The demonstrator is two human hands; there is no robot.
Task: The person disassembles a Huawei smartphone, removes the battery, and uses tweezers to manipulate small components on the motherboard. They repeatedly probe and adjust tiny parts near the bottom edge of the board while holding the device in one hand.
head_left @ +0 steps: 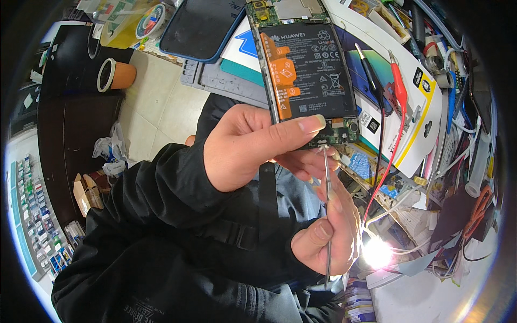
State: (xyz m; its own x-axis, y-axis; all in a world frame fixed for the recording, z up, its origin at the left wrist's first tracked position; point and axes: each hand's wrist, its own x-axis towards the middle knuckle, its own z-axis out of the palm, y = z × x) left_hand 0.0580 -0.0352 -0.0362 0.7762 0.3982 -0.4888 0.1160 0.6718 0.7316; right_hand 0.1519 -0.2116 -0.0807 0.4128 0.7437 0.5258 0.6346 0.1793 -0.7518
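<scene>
My left hand (242, 140) grips an opened smartphone (312, 70) by its lower end, thumb lying across the front. The phone has its back off: a black battery (318, 67) with an orange pull tab (284, 72), and green circuit board at both ends. In my right hand (331, 237) is a thin metal tool (327, 199), held between thumb and fingers. Its narrow tip meets the phone's bottom edge, beside the small lower board (342, 129). Whether the tool is tweezers or a single rod I cannot tell.
A dark phone in a blue case (202, 27) lies at the back on the cluttered bench. Black (370, 72) and red (398, 86) clip leads hang at the right over a white package (425, 113). A bright lamp (377, 253) glows beside my right hand. An orange pot (123, 75) stands left.
</scene>
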